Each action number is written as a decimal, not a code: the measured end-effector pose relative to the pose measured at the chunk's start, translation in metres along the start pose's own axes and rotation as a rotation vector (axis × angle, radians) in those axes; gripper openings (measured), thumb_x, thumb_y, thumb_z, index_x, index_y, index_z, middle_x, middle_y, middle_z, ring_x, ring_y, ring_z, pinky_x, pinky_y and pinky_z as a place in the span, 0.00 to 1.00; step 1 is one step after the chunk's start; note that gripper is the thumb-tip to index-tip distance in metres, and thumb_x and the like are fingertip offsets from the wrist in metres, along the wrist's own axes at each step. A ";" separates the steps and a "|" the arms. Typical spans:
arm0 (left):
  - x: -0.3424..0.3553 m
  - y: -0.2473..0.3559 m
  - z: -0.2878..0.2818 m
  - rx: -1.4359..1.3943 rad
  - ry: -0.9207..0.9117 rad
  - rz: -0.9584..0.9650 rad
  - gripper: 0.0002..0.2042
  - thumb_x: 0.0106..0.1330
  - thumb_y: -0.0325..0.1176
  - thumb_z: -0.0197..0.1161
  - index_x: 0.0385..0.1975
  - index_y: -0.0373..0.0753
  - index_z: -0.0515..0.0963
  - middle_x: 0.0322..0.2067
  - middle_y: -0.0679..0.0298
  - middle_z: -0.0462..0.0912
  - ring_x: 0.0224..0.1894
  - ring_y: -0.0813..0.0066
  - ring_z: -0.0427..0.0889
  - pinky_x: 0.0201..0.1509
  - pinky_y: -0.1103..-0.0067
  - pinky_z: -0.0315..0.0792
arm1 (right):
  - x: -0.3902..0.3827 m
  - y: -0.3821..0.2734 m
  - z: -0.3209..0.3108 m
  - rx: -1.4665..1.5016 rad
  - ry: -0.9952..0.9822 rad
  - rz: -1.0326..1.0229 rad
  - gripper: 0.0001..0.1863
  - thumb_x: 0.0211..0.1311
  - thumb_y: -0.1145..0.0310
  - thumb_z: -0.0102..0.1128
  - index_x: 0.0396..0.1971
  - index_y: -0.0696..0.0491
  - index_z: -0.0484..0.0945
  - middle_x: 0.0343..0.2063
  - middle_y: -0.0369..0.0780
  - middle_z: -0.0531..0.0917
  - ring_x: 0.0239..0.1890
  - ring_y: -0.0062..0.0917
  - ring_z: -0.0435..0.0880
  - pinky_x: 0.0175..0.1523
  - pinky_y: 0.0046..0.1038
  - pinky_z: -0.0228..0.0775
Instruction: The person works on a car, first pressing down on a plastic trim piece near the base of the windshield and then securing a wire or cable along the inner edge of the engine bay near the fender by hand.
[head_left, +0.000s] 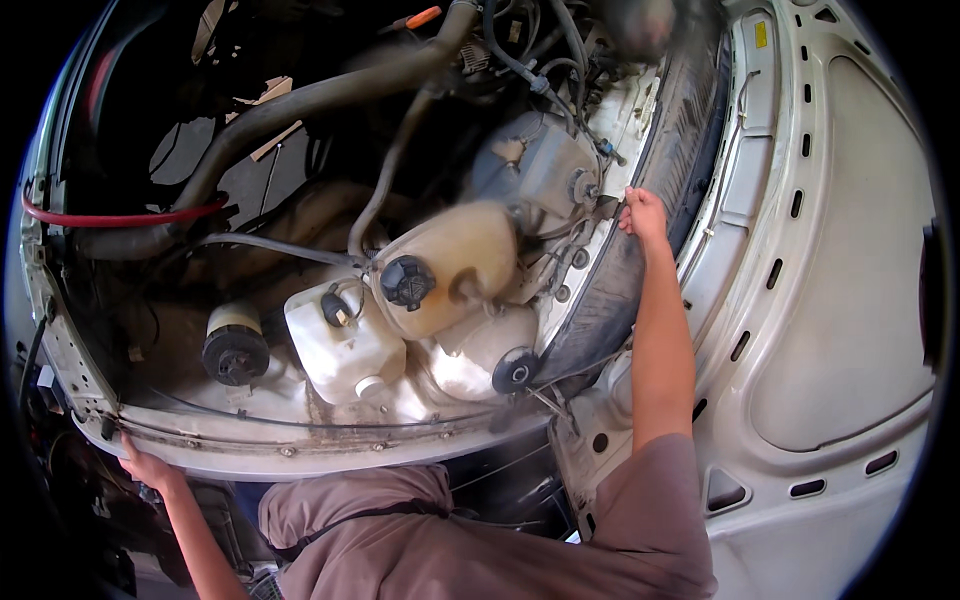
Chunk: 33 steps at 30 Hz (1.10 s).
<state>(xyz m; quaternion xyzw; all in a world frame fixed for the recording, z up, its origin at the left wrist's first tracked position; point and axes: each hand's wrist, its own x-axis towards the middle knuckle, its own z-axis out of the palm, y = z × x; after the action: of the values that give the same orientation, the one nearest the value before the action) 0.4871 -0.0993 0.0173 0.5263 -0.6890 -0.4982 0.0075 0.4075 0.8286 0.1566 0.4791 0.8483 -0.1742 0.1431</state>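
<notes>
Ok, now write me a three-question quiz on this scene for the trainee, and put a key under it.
1. Multiple choice: the ribbed cap on the yellowed tank is A) white, B) black, C) orange.
2. True or false: the red hose is on the right side of the picture.
3. Short answer: which of the person's hands is nearer the long dark strip?

Key:
1. B.
2. False; the red hose is on the left side.
3. The right hand; the left hand is at the lower left of the picture.
</notes>
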 end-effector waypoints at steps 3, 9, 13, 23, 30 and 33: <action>0.003 -0.006 -0.004 -0.030 -0.007 0.022 0.25 0.69 0.42 0.59 0.57 0.29 0.70 0.55 0.50 0.75 0.53 0.60 0.78 0.58 0.68 0.73 | 0.004 -0.001 -0.007 0.144 -0.110 0.081 0.18 0.72 0.56 0.54 0.28 0.55 0.75 0.15 0.40 0.79 0.12 0.23 0.78 0.16 0.24 0.64; 0.002 -0.004 -0.003 -0.035 -0.019 0.009 0.27 0.69 0.43 0.59 0.60 0.29 0.66 0.55 0.51 0.74 0.52 0.60 0.78 0.59 0.66 0.73 | -0.003 0.006 -0.015 0.166 -0.207 0.160 0.17 0.72 0.52 0.55 0.33 0.51 0.75 0.19 0.37 0.80 0.16 0.20 0.80 0.19 0.20 0.66; -0.004 0.002 0.003 -0.004 0.050 0.016 0.27 0.69 0.42 0.59 0.59 0.29 0.66 0.55 0.51 0.74 0.52 0.59 0.78 0.58 0.66 0.73 | 0.006 -0.004 -0.021 0.153 -0.265 0.175 0.16 0.73 0.53 0.54 0.32 0.51 0.74 0.19 0.38 0.81 0.16 0.21 0.81 0.20 0.20 0.68; -0.004 -0.002 0.004 -0.057 0.041 0.011 0.27 0.69 0.43 0.59 0.59 0.28 0.67 0.55 0.50 0.74 0.52 0.60 0.77 0.58 0.66 0.72 | 0.003 -0.004 -0.022 0.130 -0.295 0.138 0.17 0.73 0.54 0.53 0.30 0.51 0.72 0.20 0.39 0.81 0.18 0.22 0.81 0.22 0.21 0.70; -0.011 0.012 0.008 0.086 0.080 -0.015 0.27 0.69 0.45 0.59 0.58 0.28 0.68 0.55 0.51 0.75 0.52 0.60 0.77 0.58 0.67 0.72 | 0.002 -0.002 -0.019 0.151 -0.285 0.122 0.17 0.74 0.53 0.53 0.31 0.51 0.73 0.19 0.38 0.80 0.18 0.22 0.81 0.23 0.21 0.71; -0.015 0.017 0.013 0.079 0.090 -0.044 0.26 0.69 0.44 0.59 0.57 0.28 0.69 0.55 0.51 0.75 0.52 0.59 0.78 0.58 0.66 0.72 | 0.001 -0.005 -0.018 0.096 -0.266 0.102 0.16 0.74 0.55 0.52 0.30 0.51 0.73 0.19 0.38 0.80 0.18 0.22 0.81 0.23 0.21 0.70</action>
<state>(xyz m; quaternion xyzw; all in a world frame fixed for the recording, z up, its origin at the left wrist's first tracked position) 0.4742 -0.0807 0.0304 0.5631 -0.6954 -0.4464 0.0066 0.4015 0.8347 0.1732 0.5006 0.7870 -0.2692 0.2398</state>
